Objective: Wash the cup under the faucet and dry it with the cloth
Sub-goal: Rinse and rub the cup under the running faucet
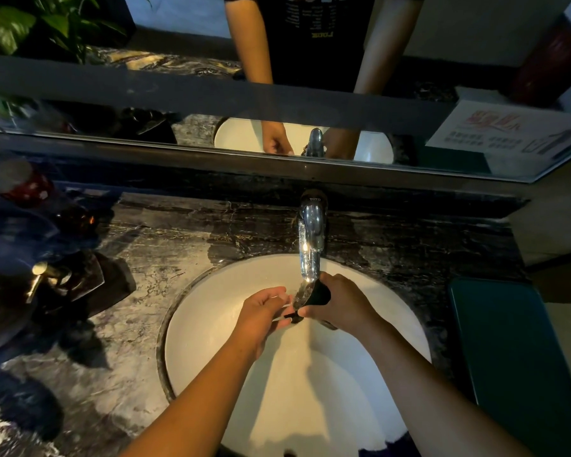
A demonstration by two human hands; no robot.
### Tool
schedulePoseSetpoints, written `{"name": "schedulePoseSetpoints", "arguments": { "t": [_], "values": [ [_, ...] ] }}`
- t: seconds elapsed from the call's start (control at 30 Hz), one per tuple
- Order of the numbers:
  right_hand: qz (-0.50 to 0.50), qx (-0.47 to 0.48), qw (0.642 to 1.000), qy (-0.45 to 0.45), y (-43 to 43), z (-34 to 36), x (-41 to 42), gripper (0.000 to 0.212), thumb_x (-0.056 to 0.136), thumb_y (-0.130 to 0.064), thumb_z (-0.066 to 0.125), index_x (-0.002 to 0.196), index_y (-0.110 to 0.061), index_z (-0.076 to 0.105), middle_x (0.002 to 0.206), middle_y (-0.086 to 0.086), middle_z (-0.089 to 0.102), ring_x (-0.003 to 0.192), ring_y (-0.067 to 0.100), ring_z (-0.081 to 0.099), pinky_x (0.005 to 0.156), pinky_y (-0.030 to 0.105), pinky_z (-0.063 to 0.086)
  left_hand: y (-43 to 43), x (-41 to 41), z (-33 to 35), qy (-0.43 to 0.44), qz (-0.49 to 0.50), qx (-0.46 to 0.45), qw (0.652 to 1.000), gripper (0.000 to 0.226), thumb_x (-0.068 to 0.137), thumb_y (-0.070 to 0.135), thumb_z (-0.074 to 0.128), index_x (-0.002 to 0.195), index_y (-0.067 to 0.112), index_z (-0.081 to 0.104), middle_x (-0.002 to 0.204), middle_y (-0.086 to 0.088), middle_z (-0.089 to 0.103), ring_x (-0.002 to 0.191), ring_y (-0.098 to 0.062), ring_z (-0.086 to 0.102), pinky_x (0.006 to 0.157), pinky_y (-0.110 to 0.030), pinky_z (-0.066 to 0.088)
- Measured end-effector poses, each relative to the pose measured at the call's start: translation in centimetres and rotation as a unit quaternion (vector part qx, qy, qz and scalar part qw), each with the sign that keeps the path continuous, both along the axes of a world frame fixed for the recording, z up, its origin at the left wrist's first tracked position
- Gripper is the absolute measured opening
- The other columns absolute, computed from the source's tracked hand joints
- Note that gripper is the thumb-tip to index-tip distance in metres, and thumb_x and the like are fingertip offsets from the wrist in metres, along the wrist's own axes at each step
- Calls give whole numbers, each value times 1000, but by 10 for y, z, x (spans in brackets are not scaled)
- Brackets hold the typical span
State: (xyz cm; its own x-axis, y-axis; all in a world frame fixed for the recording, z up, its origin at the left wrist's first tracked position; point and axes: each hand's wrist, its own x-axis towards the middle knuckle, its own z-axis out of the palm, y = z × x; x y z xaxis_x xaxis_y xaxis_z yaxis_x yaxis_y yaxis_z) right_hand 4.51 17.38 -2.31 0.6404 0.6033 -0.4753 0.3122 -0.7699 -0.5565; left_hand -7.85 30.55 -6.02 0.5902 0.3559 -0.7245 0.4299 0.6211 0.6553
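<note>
Spanning the frame, a dark veined marble counter [152,245] surrounds a white oval sink [211,324], the landmark here. Behind the sink, a mirror [178,94] reflects the person's arms and dark shirt. Right of the sink lies a dark green tray [508,341]; left of it stands a black soap dispenser [76,285] with a gold pump. At the sink's back rim, a chrome faucet [311,232] runs water. Over the sink's middle, the right hand [340,306] wraps closed around a small dark cup [314,296], tilted under the stream. The left hand [264,310] touches the cup's rim with loosely curled fingers; whether it grips is unclear.
</note>
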Motion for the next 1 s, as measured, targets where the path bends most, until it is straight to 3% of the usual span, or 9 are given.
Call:
{"name": "schedulePoseSetpoints", "arguments": {
  "t": [0.2, 0.43, 0.57, 0.77, 0.9, 1.0],
  "values": [
    [-6, -1, 1000, -2, -2, -3, -3, 62, 68, -50, 84, 122, -31, 62, 108, -1, 69, 104, 19, 64, 89, 39, 56, -4, 0, -2, 4, 6, -9, 1000, 25, 97, 5, 63, 122, 3, 65, 107, -16, 76, 88, -21, 74, 69, -26, 59],
    [-15, -9, 1000, 3, -1, -4, -5, 63, 69, -52, 83, 124, -31, 62, 110, -2, 70, 103, 19, 64, 88, 36, 56, -11, -2, -4, -9, 59, -50, 997, 27, 95, -4, 62, 122, -7, 63, 110, -27, 73, 83, -25, 73, 64, -23, 61],
    [-35, 5, 999, 40, 0, -3, -2, 56, 68, -54, 82, 117, -32, 64, 109, -7, 71, 103, 16, 65, 89, 35, 56, -13, -2, -2, -31, 78, -58, 995, 25, 96, -1, 62, 120, -7, 64, 112, -26, 73, 90, -27, 72, 71, -26, 62],
    [-62, 11, 994, 84, 1, 3, 8, 50, 77, -47, 82, 121, -32, 63, 106, -10, 64, 101, 14, 62, 85, 28, 50, -11, -1, 2, -48, 100, -77, 991, 18, 95, 1, 64, 113, -3, 68, 117, -28, 71, 111, -38, 69, 96, -38, 57],
    [-71, -2, 992, 105, 2, 2, 12, 62, 77, -53, 80, 131, -30, 60, 113, -7, 59, 105, 17, 59, 85, 31, 49, -11, -1, 5, -57, 117, -93, 987, 12, 96, 2, 63, 102, 0, 72, 113, -27, 73, 95, -27, 72, 90, -31, 60],
    [-80, 0, 990, 120, 3, 0, 12, 59, 77, -55, 79, 127, -31, 61, 115, -5, 61, 106, 19, 61, 88, 32, 51, -13, -3, 5, -60, 125, -99, 985, 14, 96, 3, 63, 104, -2, 73, 111, -26, 73, 92, -25, 73, 85, -26, 62]
  ]
}}
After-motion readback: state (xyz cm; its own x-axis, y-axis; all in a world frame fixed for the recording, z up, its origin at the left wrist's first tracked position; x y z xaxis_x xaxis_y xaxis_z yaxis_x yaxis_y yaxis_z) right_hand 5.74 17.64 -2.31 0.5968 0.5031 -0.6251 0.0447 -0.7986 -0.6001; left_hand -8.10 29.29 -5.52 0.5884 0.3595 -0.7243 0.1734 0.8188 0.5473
